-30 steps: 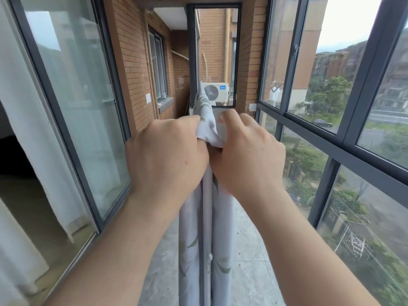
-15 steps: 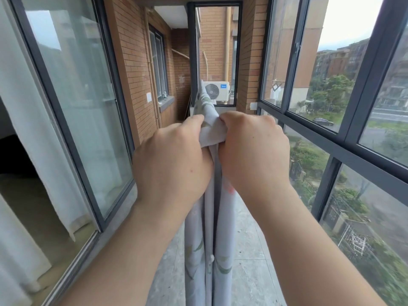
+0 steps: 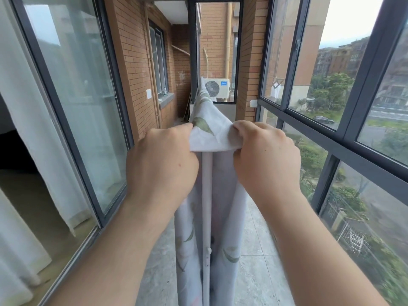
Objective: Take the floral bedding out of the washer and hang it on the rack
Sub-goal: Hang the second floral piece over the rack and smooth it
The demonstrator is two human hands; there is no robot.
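- Narrow glazed balcony with a grey tiled floor [image 3: 260, 250]. At left, a sliding glass door [image 3: 77, 96] with a white curtain [image 3: 26, 151] behind it, then a brick wall [image 3: 136, 62] beyond.
- Dark-framed windows [image 3: 344, 151] along the right side, looking onto trees, a road and apartment blocks.
- White air-conditioner unit [image 3: 217, 87] at the far end, seen through a tall end pane and partly hidden by the far peak of the cloth.
- White, green-leaf-printed floral bedding [image 3: 209, 131], draped over the rack [image 3: 206, 195] at centre. Hangs down on both sides and runs away from the camera toward the far end.
- Of the rack, only one white upright pole visible, between the two hanging halves of cloth; top rail hidden under the fabric.
- Bare left hand [image 3: 161, 162], back toward the camera, fingers curled. Pinches the left edge of the bedding's top fold, just left of the pole.
- Bare right hand [image 3: 267, 157], back toward the camera, fingers curled over the right edge of the same fold, thumb tucked beneath it.
- Hands level with each other, near but apart, with a taut flap of bedding spread between them directly above the pole's top.
- Bare forearms entering from the two lower corners.
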